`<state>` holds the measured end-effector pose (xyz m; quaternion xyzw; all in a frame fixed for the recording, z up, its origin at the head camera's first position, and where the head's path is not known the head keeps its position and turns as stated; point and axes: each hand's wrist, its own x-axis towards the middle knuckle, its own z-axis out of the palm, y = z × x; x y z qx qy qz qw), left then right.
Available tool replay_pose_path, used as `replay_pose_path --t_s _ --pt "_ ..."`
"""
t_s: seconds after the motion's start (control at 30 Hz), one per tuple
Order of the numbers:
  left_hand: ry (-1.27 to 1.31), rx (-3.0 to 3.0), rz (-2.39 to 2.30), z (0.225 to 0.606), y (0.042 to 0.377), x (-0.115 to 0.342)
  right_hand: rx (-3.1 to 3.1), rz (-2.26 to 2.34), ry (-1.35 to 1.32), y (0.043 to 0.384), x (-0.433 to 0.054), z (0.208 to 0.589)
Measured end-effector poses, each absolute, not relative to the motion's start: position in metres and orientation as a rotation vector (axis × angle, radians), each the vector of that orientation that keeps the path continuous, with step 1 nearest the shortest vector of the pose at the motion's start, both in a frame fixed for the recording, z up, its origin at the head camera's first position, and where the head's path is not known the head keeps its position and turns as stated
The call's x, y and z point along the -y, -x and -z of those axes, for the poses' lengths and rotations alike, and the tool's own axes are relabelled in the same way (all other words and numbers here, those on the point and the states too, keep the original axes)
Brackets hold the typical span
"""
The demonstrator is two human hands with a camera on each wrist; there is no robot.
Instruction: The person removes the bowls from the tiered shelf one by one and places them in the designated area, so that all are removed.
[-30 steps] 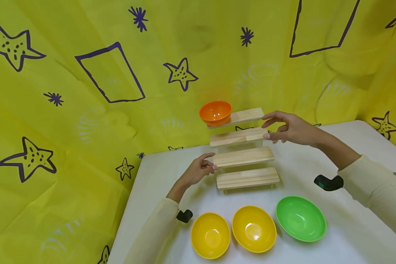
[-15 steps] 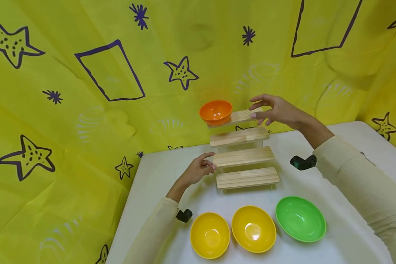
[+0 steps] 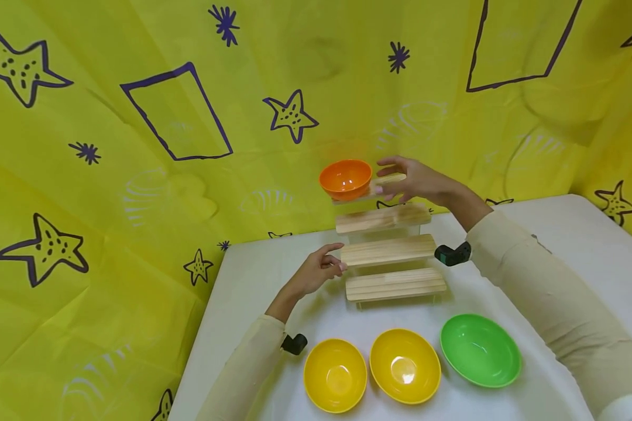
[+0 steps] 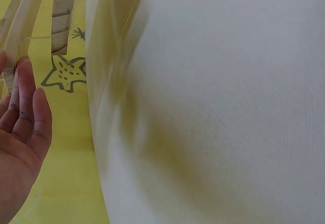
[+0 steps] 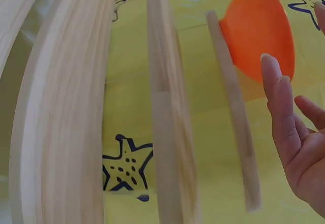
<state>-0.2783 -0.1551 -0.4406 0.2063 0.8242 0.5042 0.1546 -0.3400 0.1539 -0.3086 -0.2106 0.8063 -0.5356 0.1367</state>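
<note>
A stepped stand (image 3: 390,251) of light wooden shelves on clear supports stands on the white table. At its left side, my left hand (image 3: 313,272) grips the end of a middle shelf between thumb and fingers. The left wrist view shows that hand's fingers (image 4: 25,89) at the shelf's edge. An orange bowl (image 3: 345,180) sits upright on the left part of the top shelf. My right hand (image 3: 413,180) hovers over the right part of that shelf, thumb and fingers spread towards the bowl. In the right wrist view, its fingertips (image 5: 270,64) overlap the bowl's rim.
Two yellow bowls (image 3: 336,375) and a green bowl (image 3: 480,351) stand in a row in front of the stand, on the white table (image 3: 537,245). Behind rises a yellow sheet (image 3: 242,199) with dark star drawings, close to the top shelf.
My right hand has moved left and up from the right end of the stand, coming close to the orange bowl. The left hand, the stand and the bowls have stayed in place.
</note>
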Motion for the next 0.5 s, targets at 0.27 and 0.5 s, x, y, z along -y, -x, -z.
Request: replay_pose_path --t_s 0.27,0.5 --pt "-0.615 -2.336 -1.456 0.440 0.279 0.156 -2.260 1.620 0.590 0.351 -0.138 0.317" --pt "-0.613 -2.338 -1.457 0.441 0.280 0.156 -2.192 1.703 0.563 0.360 -0.126 0.322"
